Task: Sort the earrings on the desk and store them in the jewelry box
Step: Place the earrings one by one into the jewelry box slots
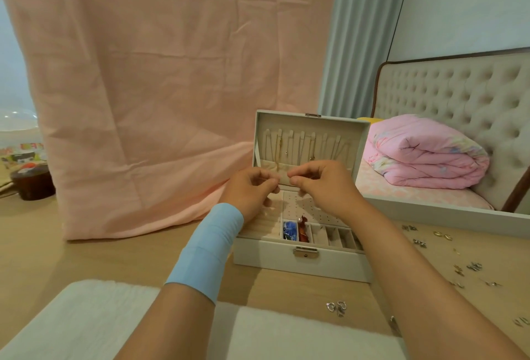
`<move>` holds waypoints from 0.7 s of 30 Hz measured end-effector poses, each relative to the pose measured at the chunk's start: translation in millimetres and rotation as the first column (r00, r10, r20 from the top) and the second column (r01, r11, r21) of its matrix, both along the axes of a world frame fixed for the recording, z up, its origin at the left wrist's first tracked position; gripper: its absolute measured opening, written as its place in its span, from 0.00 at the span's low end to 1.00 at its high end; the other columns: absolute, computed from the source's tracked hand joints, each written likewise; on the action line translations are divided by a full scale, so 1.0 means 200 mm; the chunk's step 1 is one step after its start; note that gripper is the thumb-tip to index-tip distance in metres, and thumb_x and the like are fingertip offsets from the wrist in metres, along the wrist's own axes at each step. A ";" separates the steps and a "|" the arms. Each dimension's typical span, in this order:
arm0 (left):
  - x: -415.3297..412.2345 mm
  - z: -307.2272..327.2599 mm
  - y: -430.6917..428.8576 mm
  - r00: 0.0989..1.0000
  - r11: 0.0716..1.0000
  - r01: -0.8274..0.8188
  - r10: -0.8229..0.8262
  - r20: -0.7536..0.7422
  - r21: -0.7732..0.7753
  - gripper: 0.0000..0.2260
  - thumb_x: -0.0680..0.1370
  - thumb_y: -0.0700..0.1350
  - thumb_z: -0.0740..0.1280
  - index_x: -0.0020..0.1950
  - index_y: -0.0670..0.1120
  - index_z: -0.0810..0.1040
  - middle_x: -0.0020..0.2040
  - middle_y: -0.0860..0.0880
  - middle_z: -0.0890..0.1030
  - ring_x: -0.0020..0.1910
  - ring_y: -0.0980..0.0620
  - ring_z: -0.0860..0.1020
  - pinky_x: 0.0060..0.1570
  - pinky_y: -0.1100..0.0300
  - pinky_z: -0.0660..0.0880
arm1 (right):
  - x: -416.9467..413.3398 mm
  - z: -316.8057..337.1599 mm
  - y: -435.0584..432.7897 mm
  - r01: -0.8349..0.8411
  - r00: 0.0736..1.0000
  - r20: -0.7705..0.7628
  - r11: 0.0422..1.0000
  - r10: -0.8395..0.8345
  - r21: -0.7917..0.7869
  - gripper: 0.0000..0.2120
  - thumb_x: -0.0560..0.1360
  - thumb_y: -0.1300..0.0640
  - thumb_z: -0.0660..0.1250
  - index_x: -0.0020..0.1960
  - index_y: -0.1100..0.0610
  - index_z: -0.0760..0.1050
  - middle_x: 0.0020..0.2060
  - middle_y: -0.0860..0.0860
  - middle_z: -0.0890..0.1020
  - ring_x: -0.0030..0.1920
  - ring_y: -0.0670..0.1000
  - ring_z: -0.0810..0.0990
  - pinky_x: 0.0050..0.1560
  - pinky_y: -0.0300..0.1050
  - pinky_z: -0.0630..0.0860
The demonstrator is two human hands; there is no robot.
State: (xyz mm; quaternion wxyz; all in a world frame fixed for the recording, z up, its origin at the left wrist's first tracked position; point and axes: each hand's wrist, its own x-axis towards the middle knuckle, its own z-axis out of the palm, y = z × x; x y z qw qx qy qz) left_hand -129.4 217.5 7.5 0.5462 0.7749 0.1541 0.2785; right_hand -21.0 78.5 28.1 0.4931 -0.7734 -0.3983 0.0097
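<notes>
Hovering over open jewelry box [269, 260]: left hand [250, 187], right hand [325, 184] | fingers [304, 173] curled, grip unclear | earrings [474, 266] scattered right of box

This is a bedroom in a home. At the right of the frame a tufted headboard [459, 95] stands behind a folded pink quilt [424, 153] on a bed [415, 194], with a pleated curtain [358, 29] beside them. A jewelry box [301, 267] sits on the wooden desk [57, 245].

Head-worn view, forward-down, close over desk [86, 259]
</notes>
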 end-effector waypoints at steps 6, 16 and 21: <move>0.01 -0.02 0.01 0.999 0.993 -0.021 0.024 -0.031 0.117 0.03 0.78 0.46 0.70 0.47 0.48 0.83 0.42 0.54 0.85 0.33 0.58 0.78 0.41 0.65 0.76 | 0.07 0.04 -0.06 -0.055 0.986 0.121 0.908 0.115 -0.415 0.07 0.78 0.56 0.72 0.53 0.46 0.86 0.48 0.41 0.84 0.48 0.40 0.80 0.54 0.39 0.76; 0.03 -0.06 -0.01 0.959 0.874 0.091 0.051 -0.277 0.477 0.02 0.76 0.50 0.71 0.46 0.58 0.84 0.45 0.60 0.82 0.47 0.60 0.78 0.55 0.56 0.76 | 0.09 0.02 -0.11 -0.214 0.968 -0.003 0.820 0.251 -0.530 0.07 0.74 0.56 0.76 0.43 0.43 0.85 0.39 0.40 0.86 0.41 0.36 0.82 0.45 0.35 0.75; 0.03 -0.06 -0.03 0.972 0.887 0.078 0.034 -0.231 0.455 0.08 0.78 0.49 0.67 0.55 0.55 0.84 0.47 0.58 0.83 0.49 0.59 0.79 0.57 0.56 0.76 | 0.08 0.00 -0.13 -0.253 0.962 -0.174 0.919 0.208 -0.301 0.03 0.78 0.58 0.72 0.48 0.52 0.85 0.40 0.49 0.87 0.31 0.45 0.78 0.33 0.36 0.75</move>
